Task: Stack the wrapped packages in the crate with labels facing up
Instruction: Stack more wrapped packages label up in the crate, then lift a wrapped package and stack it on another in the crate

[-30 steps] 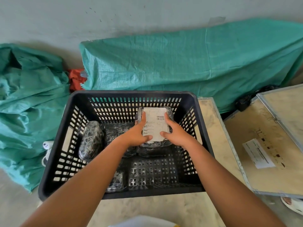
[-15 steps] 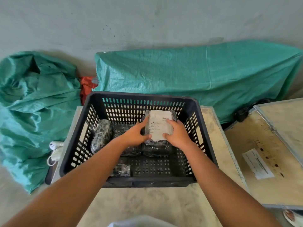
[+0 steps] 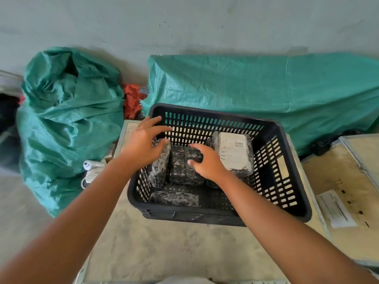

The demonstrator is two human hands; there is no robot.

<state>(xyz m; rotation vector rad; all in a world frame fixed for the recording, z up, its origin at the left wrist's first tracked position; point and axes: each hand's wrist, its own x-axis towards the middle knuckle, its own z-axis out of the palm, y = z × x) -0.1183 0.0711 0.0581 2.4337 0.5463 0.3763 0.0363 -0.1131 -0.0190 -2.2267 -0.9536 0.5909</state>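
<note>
Against green tarps, the black crate (image 3: 287, 181) holds one labelled package (image 3: 233, 153) face-up at the right, while the left hand (image 3: 141, 144) and right hand (image 3: 207, 162), both spread and empty, hover over dark packages (image 3: 182, 169) that could get stacked label-down

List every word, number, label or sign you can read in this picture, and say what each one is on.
White label on the wrapped package in the black crate: a barcode and printed lines, too small and blurred to read.
White paper sheet on the wooden board at right: printed lines, too blurred to read.
Dark stencilled marks on that board: not legible.
No text can be quoted with confidence.
</note>
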